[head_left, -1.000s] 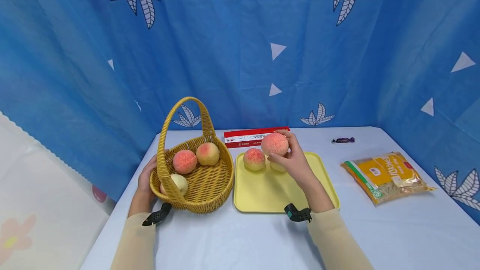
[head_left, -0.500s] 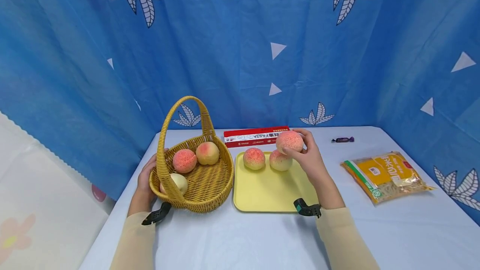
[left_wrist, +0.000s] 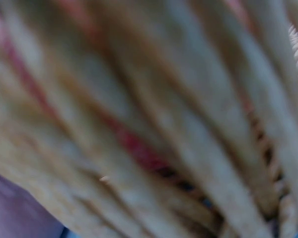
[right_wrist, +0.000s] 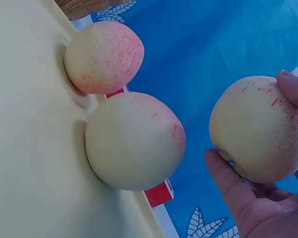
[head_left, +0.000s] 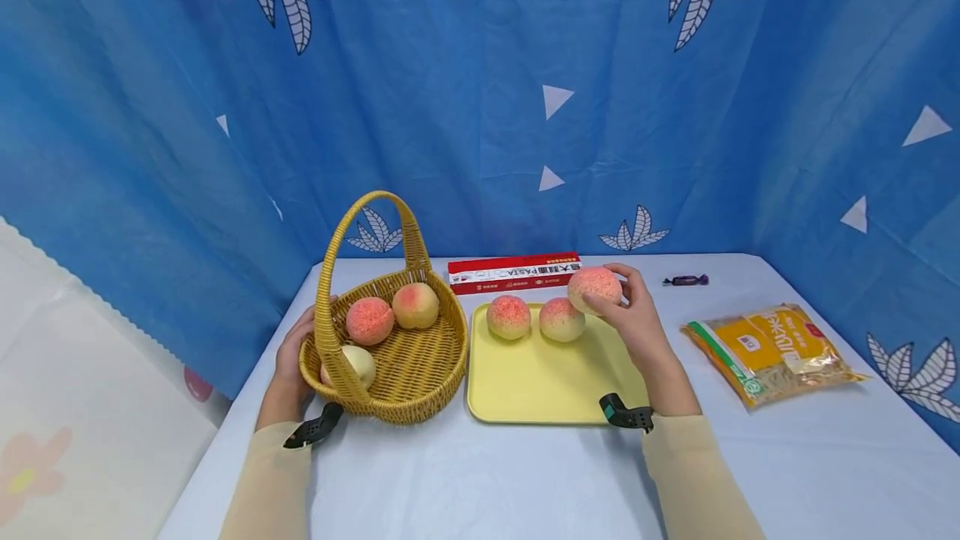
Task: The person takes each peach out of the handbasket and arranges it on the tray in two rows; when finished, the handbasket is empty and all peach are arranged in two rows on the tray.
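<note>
At the left, my left hand (head_left: 291,357) rests against the outer left side of a yellow woven basket (head_left: 420,382); the basket and handle partly hide its fingers. The left wrist view is filled by blurred weave (left_wrist: 154,99). Inside the basket sit a pink peach (head_left: 370,321), a pink-yellow peach (head_left: 416,307) and a paler peach (head_left: 362,365) partly behind the handle. My right hand (head_left: 637,319) holds a peach (right_wrist: 256,131) between thumb and fingers, raised over the tray's back right corner. Two peaches, left (right_wrist: 105,57) and right (right_wrist: 134,141), sit on the yellow tray (head_left: 547,390).
A red and white pasta box (head_left: 513,275) lies behind the tray. To the right are a purple wrapped candy (head_left: 686,280) and an orange food bag (head_left: 776,352). A blue curtain (head_left: 480,107) hangs behind the white-covered table (head_left: 450,482).
My right hand has moved right with the held peach, away from the two tray peaches, and the right one now shows fully. The left hand and basket stay put.
</note>
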The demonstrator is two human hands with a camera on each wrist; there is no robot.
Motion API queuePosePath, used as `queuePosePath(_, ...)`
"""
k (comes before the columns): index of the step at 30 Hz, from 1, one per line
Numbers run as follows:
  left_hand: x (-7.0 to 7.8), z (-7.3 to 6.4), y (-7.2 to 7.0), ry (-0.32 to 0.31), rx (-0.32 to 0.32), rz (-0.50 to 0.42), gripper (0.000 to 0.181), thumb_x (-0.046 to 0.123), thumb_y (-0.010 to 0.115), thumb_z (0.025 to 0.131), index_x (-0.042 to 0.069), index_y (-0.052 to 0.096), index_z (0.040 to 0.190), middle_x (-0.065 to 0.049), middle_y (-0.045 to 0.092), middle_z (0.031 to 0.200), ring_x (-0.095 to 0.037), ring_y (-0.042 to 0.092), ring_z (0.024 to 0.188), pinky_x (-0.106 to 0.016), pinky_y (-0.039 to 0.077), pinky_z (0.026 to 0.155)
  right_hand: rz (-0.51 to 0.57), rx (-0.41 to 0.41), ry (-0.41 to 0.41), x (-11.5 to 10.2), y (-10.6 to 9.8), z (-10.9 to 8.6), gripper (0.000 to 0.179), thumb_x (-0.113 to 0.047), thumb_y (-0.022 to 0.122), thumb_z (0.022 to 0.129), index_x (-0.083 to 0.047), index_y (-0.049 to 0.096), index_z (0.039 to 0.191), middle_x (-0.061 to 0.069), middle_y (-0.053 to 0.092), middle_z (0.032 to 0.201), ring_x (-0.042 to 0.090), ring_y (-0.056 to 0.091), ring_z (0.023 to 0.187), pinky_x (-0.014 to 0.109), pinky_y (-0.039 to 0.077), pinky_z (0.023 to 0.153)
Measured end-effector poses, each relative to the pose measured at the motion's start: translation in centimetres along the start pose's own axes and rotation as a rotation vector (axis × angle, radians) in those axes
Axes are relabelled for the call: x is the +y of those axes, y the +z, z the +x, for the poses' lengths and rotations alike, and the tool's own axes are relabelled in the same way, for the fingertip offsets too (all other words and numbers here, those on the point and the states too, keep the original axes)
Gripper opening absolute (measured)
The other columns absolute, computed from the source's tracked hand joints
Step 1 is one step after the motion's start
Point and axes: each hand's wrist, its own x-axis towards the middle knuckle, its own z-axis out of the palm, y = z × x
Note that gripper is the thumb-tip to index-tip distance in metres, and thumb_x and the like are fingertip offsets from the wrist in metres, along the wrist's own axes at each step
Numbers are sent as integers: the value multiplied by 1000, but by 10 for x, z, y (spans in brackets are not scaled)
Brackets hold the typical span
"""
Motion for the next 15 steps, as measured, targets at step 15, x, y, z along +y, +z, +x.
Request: queuePosePath(15,-3,1,-3,12,-12,-16,50,18,30,109,10,28,158,11,48,142,-2,50,124,-15,47,99,-84,60,99,13,-22,2,73,-45,65,95,-21,30,154,12,38,151,24,41,131,16,49,86)
